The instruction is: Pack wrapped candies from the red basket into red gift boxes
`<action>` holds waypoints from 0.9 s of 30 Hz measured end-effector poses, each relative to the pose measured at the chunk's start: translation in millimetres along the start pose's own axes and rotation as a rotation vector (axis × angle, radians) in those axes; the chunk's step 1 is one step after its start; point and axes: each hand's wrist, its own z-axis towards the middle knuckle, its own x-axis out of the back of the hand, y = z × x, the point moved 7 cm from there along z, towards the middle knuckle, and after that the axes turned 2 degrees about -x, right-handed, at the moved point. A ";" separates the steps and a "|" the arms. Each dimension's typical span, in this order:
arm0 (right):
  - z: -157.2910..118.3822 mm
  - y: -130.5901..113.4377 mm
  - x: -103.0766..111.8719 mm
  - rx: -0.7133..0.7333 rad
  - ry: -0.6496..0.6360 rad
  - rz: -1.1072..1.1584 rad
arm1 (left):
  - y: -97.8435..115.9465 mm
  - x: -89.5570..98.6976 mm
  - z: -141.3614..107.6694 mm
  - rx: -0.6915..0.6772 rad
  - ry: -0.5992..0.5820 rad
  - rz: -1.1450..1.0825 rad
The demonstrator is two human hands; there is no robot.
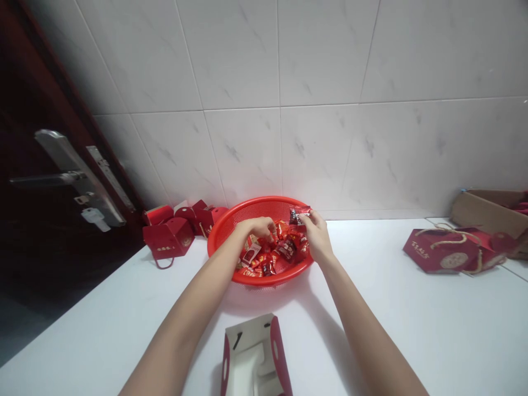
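Observation:
A red plastic basket (220, 238) holds many small wrapped candies (284, 250) in red and orange foil. My left hand (260, 226) reaches into the basket with its fingers curled down among the candies; what its fingertips hold, if anything, is hidden. My right hand (317, 234) is at the basket's right rim, pinching a dark red candy packet (300, 215) between thumb and fingers. Nearer to me, below the basket, stands an open red gift box (252, 357) with a white inside, cut off by the bottom edge of the picture.
Several red gift boxes (168, 237) stand at the left against the wall. More red boxes with rope handles (447, 250) lie at the right, beside a brown cardboard box (490, 214). A dark door with a metal handle (61, 179) borders the white table (124, 324).

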 end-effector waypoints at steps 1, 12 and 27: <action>0.0 0.1 -0.1 -0.002 -0.003 0.006 | 0.5 2.0 -0.5 -0.014 0.018 -0.013; 0.7 0.4 0.0 0.004 -0.003 0.010 | -9.2 17.2 4.0 -0.123 0.215 -0.191; 2.2 2.0 1.2 0.020 0.002 -0.007 | 23.3 -30.3 4.8 0.037 -0.106 0.018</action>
